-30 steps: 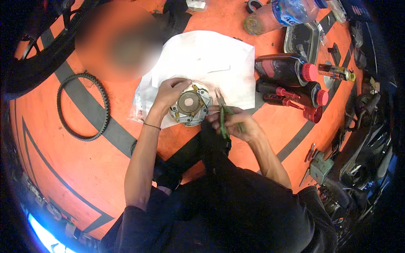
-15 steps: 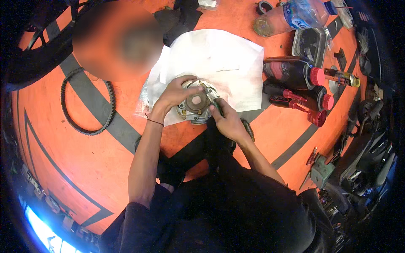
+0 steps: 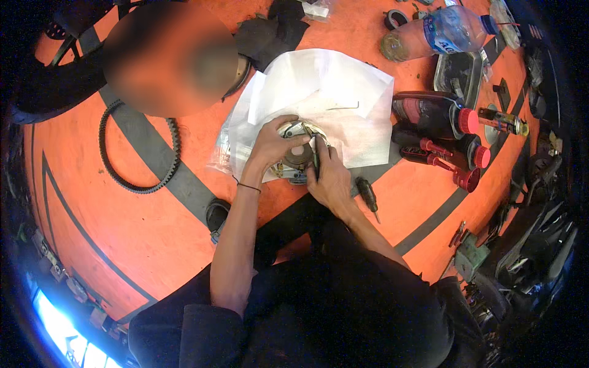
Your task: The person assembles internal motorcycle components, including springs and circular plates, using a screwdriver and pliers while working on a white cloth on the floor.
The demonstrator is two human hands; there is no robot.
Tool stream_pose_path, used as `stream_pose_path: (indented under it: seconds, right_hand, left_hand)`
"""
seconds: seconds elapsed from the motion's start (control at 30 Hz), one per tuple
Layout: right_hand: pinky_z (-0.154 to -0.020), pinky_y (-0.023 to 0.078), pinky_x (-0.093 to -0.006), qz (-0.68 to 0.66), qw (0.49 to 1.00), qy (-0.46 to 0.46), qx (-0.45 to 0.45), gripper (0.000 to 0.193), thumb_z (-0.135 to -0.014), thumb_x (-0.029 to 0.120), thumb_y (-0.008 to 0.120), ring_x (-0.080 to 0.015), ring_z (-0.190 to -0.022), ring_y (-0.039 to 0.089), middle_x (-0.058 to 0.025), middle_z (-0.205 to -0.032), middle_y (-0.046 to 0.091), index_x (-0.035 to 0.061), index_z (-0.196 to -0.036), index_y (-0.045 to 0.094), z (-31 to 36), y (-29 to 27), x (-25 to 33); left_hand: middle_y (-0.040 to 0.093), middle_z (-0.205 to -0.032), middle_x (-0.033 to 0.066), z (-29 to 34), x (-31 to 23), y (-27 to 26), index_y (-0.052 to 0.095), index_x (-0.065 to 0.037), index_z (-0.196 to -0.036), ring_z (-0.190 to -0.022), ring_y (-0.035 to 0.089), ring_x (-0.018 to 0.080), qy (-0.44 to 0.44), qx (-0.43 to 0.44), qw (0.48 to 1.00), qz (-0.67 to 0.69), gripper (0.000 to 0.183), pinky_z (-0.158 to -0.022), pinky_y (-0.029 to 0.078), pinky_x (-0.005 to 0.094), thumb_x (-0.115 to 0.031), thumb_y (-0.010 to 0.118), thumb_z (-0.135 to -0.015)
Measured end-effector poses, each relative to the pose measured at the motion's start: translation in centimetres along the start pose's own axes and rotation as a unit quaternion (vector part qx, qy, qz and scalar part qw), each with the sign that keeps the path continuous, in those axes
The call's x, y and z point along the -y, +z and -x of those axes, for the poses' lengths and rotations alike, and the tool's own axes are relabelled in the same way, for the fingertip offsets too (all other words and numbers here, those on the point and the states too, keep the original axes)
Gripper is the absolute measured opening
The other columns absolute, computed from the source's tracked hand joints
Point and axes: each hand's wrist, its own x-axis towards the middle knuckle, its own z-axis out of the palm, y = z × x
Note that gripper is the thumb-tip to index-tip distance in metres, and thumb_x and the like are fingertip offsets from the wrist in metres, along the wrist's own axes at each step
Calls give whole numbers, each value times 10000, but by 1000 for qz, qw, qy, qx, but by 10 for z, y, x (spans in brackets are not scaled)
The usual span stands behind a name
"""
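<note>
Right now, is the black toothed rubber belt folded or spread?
Spread: the belt lies in one open loop on the dark-striped orange floor, which shows inside it.

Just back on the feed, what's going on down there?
The person's left hand holds a round metal part at the near edge of a white sheet. The right hand grips a mostly hidden tool against the part's right side. A screwdriver lies to the right, a toothed belt to the left.
</note>
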Motion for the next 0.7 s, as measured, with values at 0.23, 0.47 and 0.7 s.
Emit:
stream_pose_path:
  seconds: [0.23, 0.47, 0.7]
  right_hand:
    - [-735, 516, -515, 33, 999, -14, -8, 628, -933, 202, 573, -426, -920, 599, -236, -1049, 545, 31, -1500, 361, 0, 6, -4]
    - [-741, 514, -517, 85, 994, -53, -50, 610, -955, 177, 545, -431, -894, 594, -251, -1038, 540, -78, -1471, 343, 4, 14, 3]
    - [-732, 522, -550, 21, 1000, 18, 0, 480, -888, 125, 613, -484, -920, 627, -343, -1107, 556, -95, -1257, 401, 0, 20, 7]
  left_hand:
    - [707, -1170, 131, -3, 5, 4, 664, 0, -1220, -1088, 660, 222, 13, -22, 999, -41, 584, -958, 497, 323, -217, 873, -719]
    - [710, -1163, 146, -7, 12, 4, 677, 3, -1199, -1090, 663, 247, 30, -31, 998, -47, 576, -966, 493, 329, -264, 864, -724]
    - [710, -1160, 175, -11, 12, 3, 680, 31, -1179, -1092, 669, 254, 23, -35, 998, -41, 599, -963, 497, 330, -260, 880, -696]
